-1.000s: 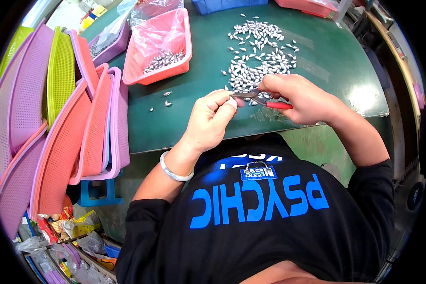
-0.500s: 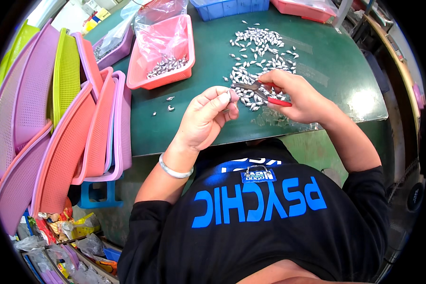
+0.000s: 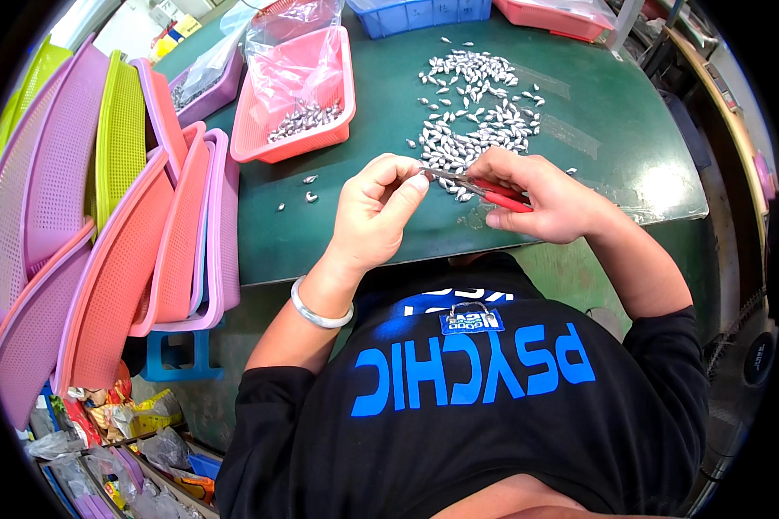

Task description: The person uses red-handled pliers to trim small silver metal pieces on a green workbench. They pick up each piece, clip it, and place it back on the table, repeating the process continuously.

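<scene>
My right hand is closed around red-handled pliers, their dark jaws pointing left and brought together at the fingertips of my left hand. Thumb and forefinger of the left hand pinch a small silver metal piece, mostly hidden by the fingers and jaw tips. Just beyond both hands spreads a loose pile of silver teardrop-shaped metal pieces on the green table. A few single pieces lie apart, left of my left hand.
A pink basket with a plastic bag and more metal pieces stands at the far left of the table, beside a purple basket. Blue and red trays stand at the back. Stacked colourful baskets crowd the left side.
The pliers have swung lower and closed, their jaws now at the left fingertips. My left hand has turned slightly, its fingers tucked in more. One metal piece now lies right of my right hand.
</scene>
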Tool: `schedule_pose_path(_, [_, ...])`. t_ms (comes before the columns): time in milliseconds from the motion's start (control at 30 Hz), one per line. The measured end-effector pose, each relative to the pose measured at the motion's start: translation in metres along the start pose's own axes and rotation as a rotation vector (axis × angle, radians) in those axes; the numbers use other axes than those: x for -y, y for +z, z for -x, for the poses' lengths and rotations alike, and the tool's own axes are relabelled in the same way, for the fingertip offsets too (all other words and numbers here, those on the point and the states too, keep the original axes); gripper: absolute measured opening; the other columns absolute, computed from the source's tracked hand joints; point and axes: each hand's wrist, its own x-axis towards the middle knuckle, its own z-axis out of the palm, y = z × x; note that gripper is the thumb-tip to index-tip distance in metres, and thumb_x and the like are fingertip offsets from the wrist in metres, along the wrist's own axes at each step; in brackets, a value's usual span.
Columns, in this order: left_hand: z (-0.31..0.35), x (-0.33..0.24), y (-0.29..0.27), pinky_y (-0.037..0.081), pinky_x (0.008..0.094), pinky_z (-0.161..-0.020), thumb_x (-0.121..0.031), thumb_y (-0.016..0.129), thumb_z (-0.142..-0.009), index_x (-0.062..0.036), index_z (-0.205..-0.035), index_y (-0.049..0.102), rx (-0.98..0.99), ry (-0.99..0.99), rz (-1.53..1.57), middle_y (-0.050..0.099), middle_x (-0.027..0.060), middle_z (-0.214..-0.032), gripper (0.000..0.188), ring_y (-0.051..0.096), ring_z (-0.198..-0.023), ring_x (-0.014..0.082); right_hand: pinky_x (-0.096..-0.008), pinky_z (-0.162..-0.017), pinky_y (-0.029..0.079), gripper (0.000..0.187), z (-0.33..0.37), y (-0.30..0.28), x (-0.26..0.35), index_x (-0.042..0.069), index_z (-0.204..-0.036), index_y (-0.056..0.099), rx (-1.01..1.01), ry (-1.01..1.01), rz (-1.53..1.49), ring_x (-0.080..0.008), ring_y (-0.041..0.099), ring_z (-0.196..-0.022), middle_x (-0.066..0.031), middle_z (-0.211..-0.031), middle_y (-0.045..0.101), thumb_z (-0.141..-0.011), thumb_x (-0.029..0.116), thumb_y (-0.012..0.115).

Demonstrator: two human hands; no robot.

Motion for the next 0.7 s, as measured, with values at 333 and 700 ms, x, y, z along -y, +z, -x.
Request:
schedule_pose_path(333, [-0.002, 0.009, 0.006, 0.033, 0.0176, -0.061, -0.007, 0.052, -0.092, -0.0013, -0.089, 0.057, -0.059, 0.087, -0.17, 0.049, -0.0047, -0.079, 0.008, 0.04, -0.07, 0.0014, -0.0358, -0.071, 0.046, 0.03, -0.002, 0.002, 0.004, 0.0, -0.105, 0.05, -0.01, 0.01, 0.086, -0.031, 0.058, -0.076, -0.0164, -0.085, 0.058, -0.077, 0.0, 0.061])
schedule_pose_path(700, [-0.003, 0.009, 0.017, 0.033, 0.0195, -0.059, -0.004, 0.048, -0.093, 0.0005, -0.086, 0.053, -0.167, 0.275, -0.271, 0.046, -0.0015, -0.079, 0.01, 0.038, -0.067, 0.0038, -0.0392, -0.066, 0.047, 0.032, -0.002, 0.014, 0.002, 0.002, -0.107, 0.05, -0.14, -0.018, 0.183, -0.0355, 0.06, -0.08, -0.0167, -0.085, 0.06, -0.076, -0.003, 0.059])
